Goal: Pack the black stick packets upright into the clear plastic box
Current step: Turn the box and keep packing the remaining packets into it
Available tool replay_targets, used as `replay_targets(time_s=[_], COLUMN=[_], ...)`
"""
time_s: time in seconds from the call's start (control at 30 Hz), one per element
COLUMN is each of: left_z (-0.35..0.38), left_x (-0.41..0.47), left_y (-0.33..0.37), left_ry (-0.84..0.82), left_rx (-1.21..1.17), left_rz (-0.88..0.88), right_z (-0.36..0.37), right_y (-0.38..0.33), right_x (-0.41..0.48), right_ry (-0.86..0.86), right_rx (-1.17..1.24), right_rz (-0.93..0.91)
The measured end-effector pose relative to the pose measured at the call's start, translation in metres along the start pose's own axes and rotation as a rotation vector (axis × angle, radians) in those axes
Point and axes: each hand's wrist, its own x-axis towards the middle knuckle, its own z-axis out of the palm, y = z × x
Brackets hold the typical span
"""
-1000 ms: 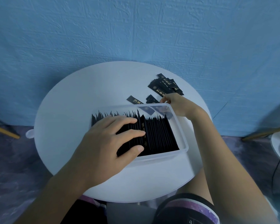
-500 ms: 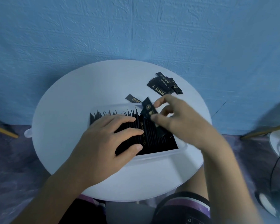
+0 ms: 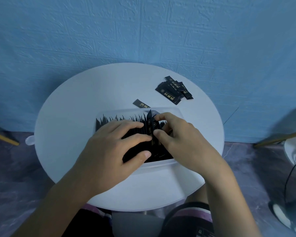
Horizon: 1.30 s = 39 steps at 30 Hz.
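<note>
One packet (image 3: 149, 122) in right hand (image 3: 179, 141), one box (image 3: 120, 111)

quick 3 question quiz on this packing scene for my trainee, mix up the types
1. True or false: the right hand pinches one packet upright at the clear box.
2. Where is the loose pile? A in the box; B on the table, beyond the box; C on the floor.
3. Fill in: the left hand lies flat on the row of packets inside the ____.

Key: 1 true; 2 B; 3 box.
</note>
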Motion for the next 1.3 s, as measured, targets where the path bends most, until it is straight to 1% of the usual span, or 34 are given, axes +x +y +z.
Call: replay_targets(time_s=[0.27,0.5,0.6,0.67,0.73,0.83,0.97,1.17,1.3], left_z=[-0.001,-0.002,-0.002,-0.002,-0.002,-0.002,-0.001,-0.002,-0.002], left_x=[0.000,0.000,0.001,0.001,0.000,0.000,0.002,0.001,0.002], left_y=[-0.001,-0.001,-0.001,-0.001,-0.001,-0.001,-0.001,-0.002,-0.002], left_ry=[0.006,-0.004,-0.016,-0.019,-0.022,-0.023,-0.028,-0.018,-0.022], left_rx=[-0.012,-0.005,0.000,-0.006,-0.007,-0.004,-0.002,-0.029,-0.020], left_rz=[0.010,0.050,0.051,0.041,0.032,0.021,0.026,0.040,0.058], right_z=[0.007,0.008,0.008,0.006,0.003,0.001,0.009,0.014,0.015], right_y=[0.007,0.009,0.009,0.010,0.011,0.010,0.005,0.002,0.002], right_x=[0.008,0.012,0.011,0.009,0.007,0.004,0.007,0.007,0.005], right_ry=[-0.001,-0.008,0.063,0.172,0.224,0.185,0.130,0.183,0.156], right_rx=[0.013,0.095,0.081,0.018,-0.056,-0.158,-0.133,-0.132,-0.151], right_rz=[0.017,0.018,-0.016,-0.038,-0.022,0.025,0.025,-0.001,0.005])
